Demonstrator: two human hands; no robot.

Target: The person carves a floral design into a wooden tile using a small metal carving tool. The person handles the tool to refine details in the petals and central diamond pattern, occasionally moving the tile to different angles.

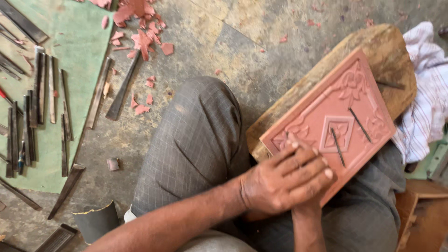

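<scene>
- While a person sits on the floor (pixel 242 42) with one knee (pixel 200 121) raised, a carved terracotta-red slab (pixel 333 123) rests tilted across the lap, its far edge leaning on a rough wooden block (pixel 378 46).
- The slab is rectangular, with a raised border, leafy scrollwork in the corners and a diamond shape at its centre.
- Two thin dark metal picks (pixel 347 130) lie loose on the slab, one on the diamond, one just beside it.
- The left hand (pixel 280 182) lies over the near corner of the slab, fingers stretched and pressed together; its grip is laid flat over the other hand, not closed round any tool that shows.
- The right hand (pixel 305 203) sits under the left at the same corner and is mostly hidden, so I cannot tell whether its grip is clenched or holds anything.
- Beside the slab, at its far side, lies a striped white cloth (pixel 427 98).
- Well apart from the slab, across the raised knee, a row of long dark chisels (pixel 42 93) lies on a green mat (pixel 74 32).
- Red chips (pixel 137 28) are scattered on the floor beyond the knee, with one chisel (pixel 122 88) lying among them.
</scene>
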